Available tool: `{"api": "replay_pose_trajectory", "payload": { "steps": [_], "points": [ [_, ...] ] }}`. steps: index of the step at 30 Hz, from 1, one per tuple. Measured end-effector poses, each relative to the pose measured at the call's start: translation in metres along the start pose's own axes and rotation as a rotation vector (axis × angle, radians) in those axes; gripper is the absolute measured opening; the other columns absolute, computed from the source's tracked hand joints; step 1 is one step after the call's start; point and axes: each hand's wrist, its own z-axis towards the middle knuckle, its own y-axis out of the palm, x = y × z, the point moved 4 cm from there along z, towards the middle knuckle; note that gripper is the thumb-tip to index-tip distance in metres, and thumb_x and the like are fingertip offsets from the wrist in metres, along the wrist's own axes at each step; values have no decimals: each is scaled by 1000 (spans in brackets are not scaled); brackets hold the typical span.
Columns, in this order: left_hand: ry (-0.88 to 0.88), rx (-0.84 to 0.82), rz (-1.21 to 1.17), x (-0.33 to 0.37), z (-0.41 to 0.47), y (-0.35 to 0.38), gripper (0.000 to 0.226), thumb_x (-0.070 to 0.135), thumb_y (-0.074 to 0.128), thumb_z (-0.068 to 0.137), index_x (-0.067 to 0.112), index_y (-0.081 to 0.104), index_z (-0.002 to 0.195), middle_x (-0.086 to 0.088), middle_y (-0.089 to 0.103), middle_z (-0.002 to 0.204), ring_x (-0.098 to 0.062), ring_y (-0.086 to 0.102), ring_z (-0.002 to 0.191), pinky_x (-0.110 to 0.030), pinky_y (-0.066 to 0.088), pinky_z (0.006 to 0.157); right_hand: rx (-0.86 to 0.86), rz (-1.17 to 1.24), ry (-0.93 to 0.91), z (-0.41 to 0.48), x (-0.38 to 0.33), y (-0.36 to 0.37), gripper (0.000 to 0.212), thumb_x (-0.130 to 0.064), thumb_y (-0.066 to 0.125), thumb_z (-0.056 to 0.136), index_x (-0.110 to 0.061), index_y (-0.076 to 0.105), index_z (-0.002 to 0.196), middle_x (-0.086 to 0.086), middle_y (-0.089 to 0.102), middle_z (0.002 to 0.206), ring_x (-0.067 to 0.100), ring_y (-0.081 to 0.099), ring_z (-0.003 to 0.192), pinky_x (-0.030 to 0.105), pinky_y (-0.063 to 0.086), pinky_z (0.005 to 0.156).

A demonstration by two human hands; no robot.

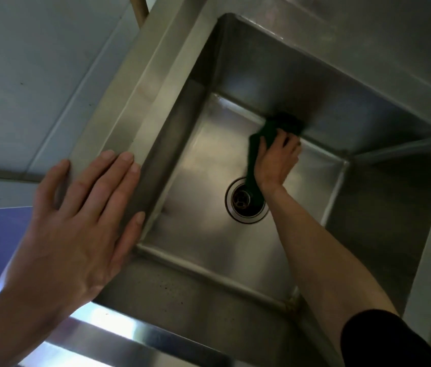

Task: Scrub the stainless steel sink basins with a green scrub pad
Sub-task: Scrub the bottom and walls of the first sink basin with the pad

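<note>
— On the near rim (119, 123), the left hand (76, 215) is laid flat, nothing held. Could it slip?
— If the steel is wet, yes. Farther in, the green scrub pad (270, 129) is gripped by the right hand (278, 160) against the far wall (302, 83) at its foot; its tail could be caught in the drain (245, 202).
— And around?
— Dull steel is seen in the basin (201, 160); grey panels (37, 62) beyond.

Worn on the head, looking forward and steeply down into a sink basin (198, 178). Close in, within arm's reach, drain (245, 202) near the middle. Rolled askew, with the basin's edges running diagonally. Wide-angled: left hand (76, 234) large at lower left, right hand (278, 160) smaller, deeper in.
</note>
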Motion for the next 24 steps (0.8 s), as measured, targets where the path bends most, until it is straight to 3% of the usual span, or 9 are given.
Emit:
{"api": "replay_pose_trajectory", "payload": {
  "steps": [2, 3, 7, 9, 11, 14, 16, 21, 24],
  "points": [
    [55, 25, 40, 4, 16, -17, 68, 44, 41, 110, 14, 30, 169, -6, 32, 174, -29, 31, 161, -61, 27, 127, -53, -37, -189, -6, 0, 5, 49, -35, 51, 108, -8, 48, 149, 19, 43, 151, 36, 40, 134, 44, 34, 109],
    [91, 45, 65, 5, 26, -26, 63, 41, 43, 110, 13, 37, 166, -8, 40, 169, -31, 39, 155, -57, 28, 126, -24, -60, -162, -3, 9, 2, 48, -34, 50, 108, -9, 48, 149, 18, 44, 150, 36, 40, 134, 42, 34, 110],
    [153, 53, 119, 5, 58, -38, 55, 37, 46, 111, 6, 51, 156, -17, 54, 157, -38, 46, 148, -57, 30, 123, 163, -102, 311, 6, 34, -7, 48, -37, 46, 108, -7, 49, 146, 20, 44, 149, 39, 41, 137, 42, 29, 107],
    [150, 41, 130, 6, 59, -37, 56, 37, 47, 110, 4, 52, 155, -19, 55, 156, -40, 45, 149, -59, 32, 123, 147, -86, 351, 3, 17, -1, 48, -36, 46, 108, -8, 49, 146, 19, 44, 150, 39, 40, 138, 42, 28, 105],
    [149, 32, 139, 9, 58, -38, 56, 37, 47, 110, 3, 53, 154, -20, 55, 155, -40, 45, 149, -60, 32, 123, 70, -84, 188, 0, -19, 10, 48, -36, 46, 108, -9, 49, 147, 19, 44, 151, 39, 39, 138, 42, 30, 106],
    [143, 15, 154, 8, 60, -41, 56, 37, 46, 110, 3, 52, 155, -19, 54, 156, -39, 44, 150, -59, 30, 124, -79, -66, -260, -5, -77, 31, 48, -30, 52, 107, -10, 49, 150, 18, 45, 149, 38, 42, 132, 44, 36, 106],
    [138, 10, 159, 8, 61, -41, 56, 37, 46, 110, 3, 52, 155, -19, 54, 156, -39, 44, 150, -60, 31, 123, -94, -64, -341, 0, -80, 31, 47, -29, 53, 106, -10, 50, 149, 18, 46, 147, 37, 45, 128, 42, 38, 105],
    [148, 9, 158, 8, 60, -39, 57, 38, 47, 110, 4, 52, 156, -18, 54, 156, -39, 44, 151, -60, 32, 123, 59, -113, 69, 8, 12, -4, 46, -30, 50, 107, -4, 50, 146, 21, 45, 148, 40, 43, 135, 44, 33, 108],
    [142, 10, 168, 8, 59, -39, 58, 38, 46, 109, 4, 51, 156, -18, 53, 157, -38, 44, 151, -60, 31, 123, 72, -86, 208, 7, -1, 4, 47, -32, 49, 108, -4, 48, 146, 19, 44, 149, 39, 40, 137, 46, 34, 106]
  ]
}}
